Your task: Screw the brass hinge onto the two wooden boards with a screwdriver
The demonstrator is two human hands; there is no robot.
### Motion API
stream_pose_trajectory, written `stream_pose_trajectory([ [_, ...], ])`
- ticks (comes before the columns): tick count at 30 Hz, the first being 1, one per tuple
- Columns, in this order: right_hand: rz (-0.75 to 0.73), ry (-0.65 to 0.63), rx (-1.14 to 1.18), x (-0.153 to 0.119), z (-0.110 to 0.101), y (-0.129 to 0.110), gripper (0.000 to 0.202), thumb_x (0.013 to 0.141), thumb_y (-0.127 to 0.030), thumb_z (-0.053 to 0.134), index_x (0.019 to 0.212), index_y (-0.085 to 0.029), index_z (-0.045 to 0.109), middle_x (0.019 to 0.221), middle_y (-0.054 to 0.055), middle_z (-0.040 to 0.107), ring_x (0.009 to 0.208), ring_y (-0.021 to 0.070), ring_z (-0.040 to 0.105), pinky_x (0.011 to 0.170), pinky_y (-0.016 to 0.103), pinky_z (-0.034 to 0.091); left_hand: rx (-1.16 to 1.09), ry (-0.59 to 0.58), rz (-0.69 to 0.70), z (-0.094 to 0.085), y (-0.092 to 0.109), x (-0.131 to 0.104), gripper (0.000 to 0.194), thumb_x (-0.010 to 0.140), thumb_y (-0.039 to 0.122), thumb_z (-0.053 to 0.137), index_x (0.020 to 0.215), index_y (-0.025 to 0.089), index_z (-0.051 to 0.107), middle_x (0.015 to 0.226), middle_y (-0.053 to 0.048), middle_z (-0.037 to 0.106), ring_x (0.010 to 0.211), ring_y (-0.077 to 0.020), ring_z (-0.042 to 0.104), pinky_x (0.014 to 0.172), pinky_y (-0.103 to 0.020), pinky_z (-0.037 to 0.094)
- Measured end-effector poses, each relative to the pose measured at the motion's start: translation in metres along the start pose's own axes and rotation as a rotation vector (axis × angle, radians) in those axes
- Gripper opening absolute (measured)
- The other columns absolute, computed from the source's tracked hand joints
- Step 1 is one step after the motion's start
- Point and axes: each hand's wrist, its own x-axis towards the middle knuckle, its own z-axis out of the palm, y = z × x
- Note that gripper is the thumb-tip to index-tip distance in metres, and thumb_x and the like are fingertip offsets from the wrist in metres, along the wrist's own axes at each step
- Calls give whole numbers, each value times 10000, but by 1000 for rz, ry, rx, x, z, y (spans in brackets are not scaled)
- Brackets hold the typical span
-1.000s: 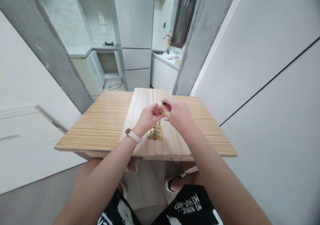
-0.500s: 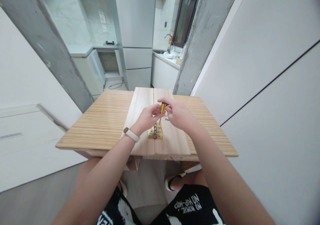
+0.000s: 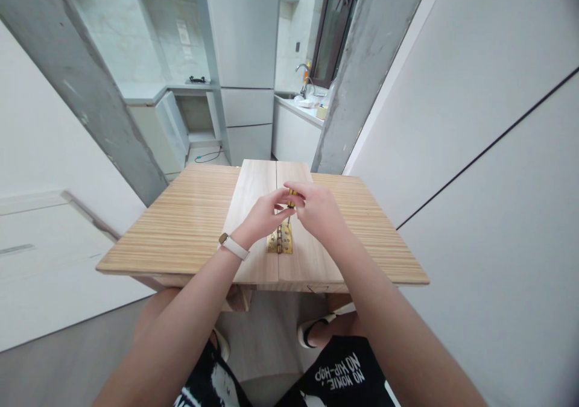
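A yellow-and-black screwdriver (image 3: 292, 197) stands nearly upright, its thin shaft running down to the upper right part of a brass hinge (image 3: 284, 242). My right hand (image 3: 316, 205) is closed around the handle from the right. From the left, my left hand (image 3: 266, 214) has its fingers and thumb about the lower handle and shaft, steadying it. The open hinge lies flat across the seam between two pale wooden boards (image 3: 253, 262), one leaf on each. Whether the tip sits in a screw head is too small to tell.
The boards lie side by side on a striped wooden table (image 3: 181, 226). Beyond it stand a fridge (image 3: 246, 39) and a sink counter with a faucet (image 3: 304, 75). A white panel (image 3: 488, 154) rises close on the right, and my legs are below the table's front edge.
My right hand has turned on the screwdriver handle, and its fingers cover more of it. The small screw seen beside that hand is now hidden. The view has shifted slightly.
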Motion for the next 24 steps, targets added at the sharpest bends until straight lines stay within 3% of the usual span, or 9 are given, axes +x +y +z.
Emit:
stream_pose_trajectory([
  [4,-8,-42,58,0,-3,4,391,923,-51,527,1201,-205,753,1220,81,785,1114,246,724,982,387,539,-82,-43,-2,-2,-1,-2,360,926,171,619,1285,187,633,1228,-117,749,1143,-235,726,944,-346,582],
  [8,-22,-99,118,-3,-6,7,481,895,-28,519,1310,-215,674,1259,95,759,1090,243,725,985,405,550,-89,13,-35,1,-4,-3,360,889,185,679,1246,170,638,1120,-108,774,1045,-227,750,920,-347,586],
  [11,4,-78,247,-7,-2,9,505,911,-107,595,1402,-222,573,1271,105,736,1068,230,728,983,406,566,-88,72,-46,4,-4,-2,372,856,185,699,1222,167,635,1048,-82,771,962,-201,750,843,-307,584],
  [14,70,22,338,-10,8,11,401,892,-222,702,1283,-214,614,1149,83,753,1022,225,737,965,402,587,-7,126,-48,8,-2,-1,331,850,185,678,1180,177,651,1056,-66,757,906,-171,732,770,-269,563],
  [17,134,107,355,-14,17,9,238,896,-229,689,1133,-233,671,1007,40,760,928,212,752,892,382,611,42,159,-72,11,1,0,359,829,206,706,1182,186,642,1013,-51,748,859,-165,719,725,-263,548],
  [21,149,88,418,-15,20,10,341,914,-174,622,1246,-234,675,1049,50,781,932,199,764,866,353,613,89,99,-59,5,-4,-2,441,810,228,757,1230,207,623,1009,-43,745,887,-174,714,768,-284,551],
  [24,136,22,401,-14,17,16,423,928,-152,586,1340,-226,648,1070,64,784,944,201,755,909,373,595,216,-2,-98,0,-16,-6,388,805,233,772,1175,206,657,1012,-50,745,918,-194,705,795,-310,546],
])
